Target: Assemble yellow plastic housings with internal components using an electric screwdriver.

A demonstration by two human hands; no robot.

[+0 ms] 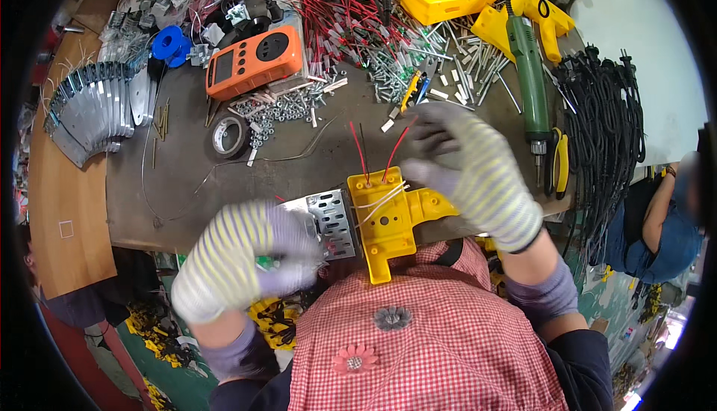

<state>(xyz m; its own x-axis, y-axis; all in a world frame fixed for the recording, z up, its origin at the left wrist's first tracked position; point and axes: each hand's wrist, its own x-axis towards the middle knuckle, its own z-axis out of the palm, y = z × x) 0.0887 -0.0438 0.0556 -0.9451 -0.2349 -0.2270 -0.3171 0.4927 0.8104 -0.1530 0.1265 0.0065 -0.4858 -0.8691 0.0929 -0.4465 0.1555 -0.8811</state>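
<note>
My left hand (250, 258), in a striped knit glove, is closed at the left end of a perforated metal plate (334, 224); its fingertips partly hide that end. Right beside the plate lies a yellow plastic housing (387, 220) with its hollow side up and a handle-like arm to the right. Red and black wires (364, 153) stand up from the housing's far end, and white wires (385, 203) cross its inside. Above that arm is my right hand (478, 168), gloved too, with thumb and bent fingers apart. Its fingertips are close to the right red wire (398, 149).
Behind lie an orange meter (254, 61), black tape roll (227, 137), loose nuts (287, 108), screws (396, 71) and red-wired parts (336, 22). To the right are a green electric screwdriver (529, 75), yellow-handled pliers (560, 164) and black cords (603, 112). Metal blades (97, 112) fan out left.
</note>
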